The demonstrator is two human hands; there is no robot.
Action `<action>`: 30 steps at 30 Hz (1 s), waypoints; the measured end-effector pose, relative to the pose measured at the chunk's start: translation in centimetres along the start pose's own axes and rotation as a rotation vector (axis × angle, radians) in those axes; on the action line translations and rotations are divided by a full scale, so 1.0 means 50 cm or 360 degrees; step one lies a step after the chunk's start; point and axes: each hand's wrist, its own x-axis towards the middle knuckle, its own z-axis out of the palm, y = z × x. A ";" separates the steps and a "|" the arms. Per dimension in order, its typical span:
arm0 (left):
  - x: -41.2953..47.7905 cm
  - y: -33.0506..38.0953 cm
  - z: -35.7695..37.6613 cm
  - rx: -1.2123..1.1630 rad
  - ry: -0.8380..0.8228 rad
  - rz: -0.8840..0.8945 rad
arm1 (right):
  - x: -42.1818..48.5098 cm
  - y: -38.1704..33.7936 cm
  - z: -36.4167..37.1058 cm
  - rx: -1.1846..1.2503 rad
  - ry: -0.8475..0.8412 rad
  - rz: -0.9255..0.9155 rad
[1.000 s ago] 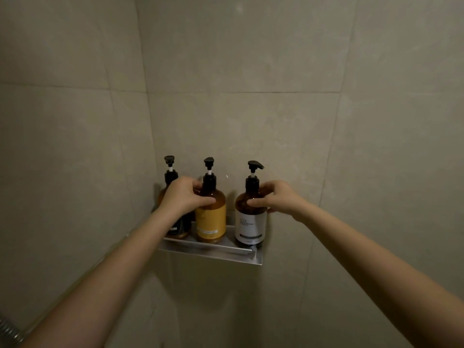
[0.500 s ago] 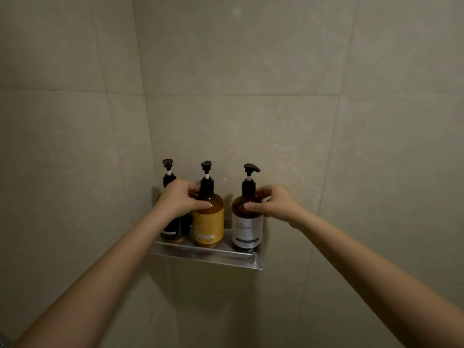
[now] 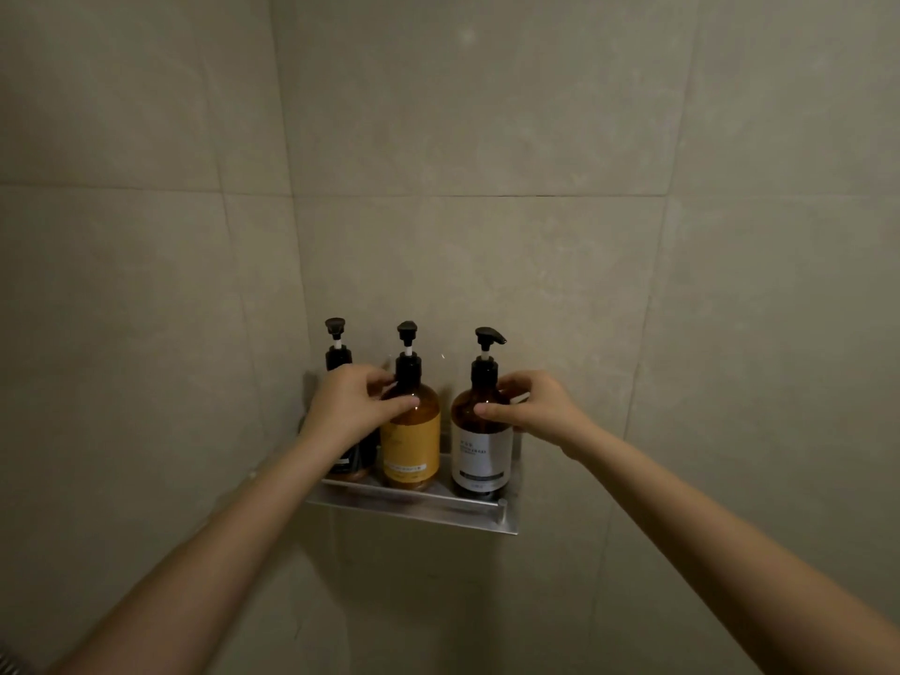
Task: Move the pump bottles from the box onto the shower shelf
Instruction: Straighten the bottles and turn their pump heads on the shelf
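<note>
A shower corner lined with large beige stone-look tiles (image 3: 487, 114), dimly lit. A metal shelf (image 3: 414, 511) is fixed to the wall at the corner. Three pump bottles stand upright on it. Behind the left hand (image 3: 348, 411) is a dark-labelled bottle (image 3: 336, 353), mostly hidden. That hand's fingers curl around the shoulder of the yellow-labelled bottle (image 3: 411, 445), thumb on its front. Just right, the white-labelled bottle (image 3: 479, 450) is pinched at the shoulder by the right hand (image 3: 533, 411), thumb in front, fingers behind the neck.
</note>
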 end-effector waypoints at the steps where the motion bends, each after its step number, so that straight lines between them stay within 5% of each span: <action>1: -0.006 0.000 -0.010 -0.0054 0.0107 0.0017 | 0.000 0.000 0.000 0.0002 -0.0003 0.0000; 6: -0.024 -0.041 -0.049 -0.0198 0.0634 -0.0162 | 0.003 0.005 0.008 0.0028 0.0030 -0.0021; 19: 0.039 -0.104 -0.055 -0.0347 0.0146 -0.0411 | 0.007 0.012 0.008 0.0069 0.0046 -0.0008; 30: 0.041 -0.107 -0.062 0.0075 0.0221 -0.0303 | 0.003 0.010 0.013 0.0087 0.0077 -0.0012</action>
